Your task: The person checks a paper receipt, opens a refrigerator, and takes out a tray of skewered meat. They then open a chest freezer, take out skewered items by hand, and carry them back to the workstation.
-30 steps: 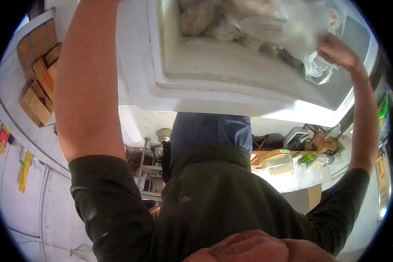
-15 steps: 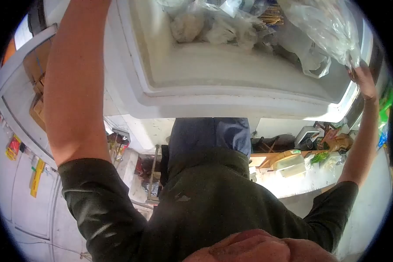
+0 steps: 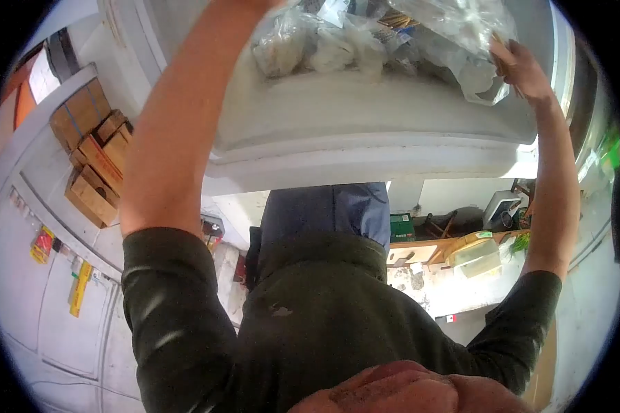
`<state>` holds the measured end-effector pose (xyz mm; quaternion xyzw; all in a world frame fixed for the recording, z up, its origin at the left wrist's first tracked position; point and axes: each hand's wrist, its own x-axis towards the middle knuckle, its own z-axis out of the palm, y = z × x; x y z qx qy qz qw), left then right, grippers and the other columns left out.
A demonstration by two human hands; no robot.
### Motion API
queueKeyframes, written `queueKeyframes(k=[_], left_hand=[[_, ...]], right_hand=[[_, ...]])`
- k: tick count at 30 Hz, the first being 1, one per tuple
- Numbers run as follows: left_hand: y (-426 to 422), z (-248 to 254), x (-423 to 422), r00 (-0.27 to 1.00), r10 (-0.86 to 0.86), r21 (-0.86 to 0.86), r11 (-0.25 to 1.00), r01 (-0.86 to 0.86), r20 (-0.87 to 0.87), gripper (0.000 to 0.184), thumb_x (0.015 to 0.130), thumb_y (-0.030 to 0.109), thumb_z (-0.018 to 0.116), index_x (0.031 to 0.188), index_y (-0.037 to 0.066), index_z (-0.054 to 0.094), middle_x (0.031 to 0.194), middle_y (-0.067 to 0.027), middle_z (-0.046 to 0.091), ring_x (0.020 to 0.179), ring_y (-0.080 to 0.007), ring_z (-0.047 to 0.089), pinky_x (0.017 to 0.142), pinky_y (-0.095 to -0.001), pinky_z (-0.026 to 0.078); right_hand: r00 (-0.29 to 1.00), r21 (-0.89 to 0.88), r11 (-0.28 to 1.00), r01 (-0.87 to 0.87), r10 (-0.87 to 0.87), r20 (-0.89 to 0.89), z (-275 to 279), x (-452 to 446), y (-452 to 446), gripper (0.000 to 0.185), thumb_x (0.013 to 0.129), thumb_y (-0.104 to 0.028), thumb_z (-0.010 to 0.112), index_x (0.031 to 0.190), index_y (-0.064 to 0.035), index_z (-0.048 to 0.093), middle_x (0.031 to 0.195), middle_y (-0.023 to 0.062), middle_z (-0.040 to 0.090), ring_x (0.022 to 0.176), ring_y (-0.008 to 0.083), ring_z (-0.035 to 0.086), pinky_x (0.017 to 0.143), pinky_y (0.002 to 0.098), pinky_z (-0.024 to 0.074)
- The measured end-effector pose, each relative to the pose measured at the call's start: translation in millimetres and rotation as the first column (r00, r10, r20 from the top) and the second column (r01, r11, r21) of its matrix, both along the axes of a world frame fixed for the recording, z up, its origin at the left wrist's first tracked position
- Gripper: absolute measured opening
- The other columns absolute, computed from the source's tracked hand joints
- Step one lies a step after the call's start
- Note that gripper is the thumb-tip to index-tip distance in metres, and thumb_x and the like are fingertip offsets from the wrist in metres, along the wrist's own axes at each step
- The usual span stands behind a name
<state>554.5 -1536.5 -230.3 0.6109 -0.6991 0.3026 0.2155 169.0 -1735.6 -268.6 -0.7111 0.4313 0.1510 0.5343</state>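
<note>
A white chest freezer [image 3: 365, 160] stands open in front of me, with several clear plastic bags [image 3: 282, 48] of pale contents along its far side. My right hand [image 3: 527, 72] is closed on the gathered end of a large clear plastic bag [image 3: 455, 24] at the freezer's right side. Thin brown sticks [image 3: 398, 19] lie among the bags near the top. Only the wrist side of my left hand [image 3: 258, 3] shows at the top edge, over the left part of the freezer. Its fingers are out of the frame.
Cardboard boxes [image 3: 93, 165] are stacked on the left. At lower right, a counter [image 3: 427, 296] bears a translucent yellowish container [image 3: 475, 258], and a green box [image 3: 401, 227] stands nearby. A white cabinet front [image 3: 55, 303] is at far left.
My right hand has moved left and up in the view with the plastic bag. My left arm has swung right, over the freezer. The view has shifted, showing more of the boxes.
</note>
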Motion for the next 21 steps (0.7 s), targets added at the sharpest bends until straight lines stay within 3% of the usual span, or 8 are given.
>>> queueKeyframes(k=[2, 4, 6, 9, 12, 15, 18, 21], left_hand=[[24.8, -23.7, -20.1, 0.88, -0.349, 0.234, 0.872, 0.431, -0.321, 0.007, 0.072, 0.013, 0.065, 0.073, 0.008, 0.06, 0.076, -0.0104, 0.06, 0.075, -0.0252, 0.058, 0.073, -0.0374, 0.042], [47.6, -60.0, -56.7, 0.922, -0.047, 0.854, 0.36, 0.376, -0.385, 0.028, 0.088, 0.026, 0.055, 0.103, 0.004, 0.063, 0.106, -0.0163, 0.063, 0.097, -0.033, 0.059, 0.079, -0.0414, 0.05], [60.3, -110.2, -77.2, 0.871, 0.289, 0.907, -0.022, 0.421, -0.398, 0.025, 0.088, 0.023, 0.053, 0.103, 0.006, 0.064, 0.105, -0.0175, 0.064, 0.094, -0.0348, 0.06, 0.079, -0.0464, 0.049], [64.6, -199.1, -99.4, 0.914, 0.281, 0.919, -0.18, 0.35, -0.293, 0.029, 0.086, 0.026, 0.056, 0.103, 0.005, 0.065, 0.103, -0.0201, 0.064, 0.092, -0.0359, 0.061, 0.079, -0.045, 0.049], [56.1, -278.1, -123.0, 0.859, 0.338, 0.888, -0.117, 0.445, -0.385, 0.036, 0.085, 0.032, 0.057, 0.101, 0.0, 0.065, 0.099, -0.0212, 0.065, 0.09, -0.0347, 0.062, 0.079, -0.0438, 0.05], [47.3, -302.2, -153.4, 0.38, 0.864, 0.861, 0.11, 0.497, -0.33, 0.037, 0.088, 0.033, 0.054, 0.104, 0.002, 0.066, 0.11, -0.0179, 0.064, 0.099, -0.0327, 0.062, 0.081, -0.0458, 0.049], [49.8, -297.7, -177.2, 0.438, 0.882, 0.908, -0.027, 0.418, -0.175, 0.04, 0.09, 0.038, 0.051, 0.102, 0.004, 0.067, 0.107, -0.016, 0.065, 0.095, -0.0319, 0.063, 0.082, -0.0444, 0.05], [53.0, -277.1, -211.7, 0.638, 0.609, 0.848, 0.114, 0.518, -0.472, 0.028, 0.085, 0.029, 0.056, 0.095, 0.007, 0.068, 0.097, -0.0151, 0.066, 0.088, -0.03, 0.064, 0.077, -0.0433, 0.051]], right_hand=[[0.988, 0.044, 0.994, 0.101, -0.095, -0.124, 3.5, 19.6, 12.0, 0.042, 0.089, -0.047, 0.059, 0.084, -0.0056, 0.054, 0.07, -0.002, 0.046, 0.061, 0.0084, 0.045, 0.057, 0.0243, 0.0389], [0.966, 0.012, 0.986, 0.166, -0.16, -0.203, 12.8, 37.8, 28.8, 0.045, 0.087, -0.05, 0.061, 0.085, -0.0053, 0.054, 0.07, -0.0012, 0.047, 0.063, 0.009, 0.047, 0.055, 0.0253, 0.0391], [0.967, -0.04, 0.986, 0.163, -0.167, -0.191, 16.8, 41.6, 35.0, 0.047, 0.086, -0.052, 0.061, 0.085, -0.005, 0.054, 0.07, -0.0005, 0.048, 0.062, 0.0091, 0.048, 0.052, 0.0255, 0.0378], [0.976, -0.023, 0.991, 0.129, -0.131, -0.174, 15.2, 40.4, 25.3, 0.049, 0.086, -0.053, 0.06, 0.085, -0.0044, 0.054, 0.07, 0.0004, 0.05, 0.061, 0.009, 0.048, 0.052, 0.0253, 0.0378], [0.981, -0.052, 0.995, 0.091, -0.098, -0.17, 15.1, 39.1, 24.7, 0.051, 0.087, -0.054, 0.059, 0.085, -0.0037, 0.054, 0.071, 0.0015, 0.052, 0.061, 0.009, 0.048, 0.052, 0.0254, 0.0384], [0.981, -0.104, 0.995, -0.005, -0.015, -0.192, 9.3, 28.0, 25.2, 0.051, 0.088, -0.053, 0.058, 0.086, -0.0028, 0.055, 0.071, 0.0025, 0.053, 0.06, 0.0092, 0.048, 0.053, 0.0253, 0.0391], [0.992, -0.107, 0.994, -0.006, -0.007, -0.123, 6.6, 28.3, 26.3, 0.05, 0.089, -0.052, 0.057, 0.09, -0.0018, 0.056, 0.071, 0.0032, 0.053, 0.06, 0.0097, 0.048, 0.055, 0.025, 0.0399], [0.992, -0.123, 0.992, 0.008, -0.024, -0.121, 8.4, 29.4, 23.5, 0.047, 0.09, -0.047, 0.058, 0.093, -0.0002, 0.057, 0.072, 0.0029, 0.053, 0.062, 0.01, 0.048, 0.057, 0.0254, 0.0406]])
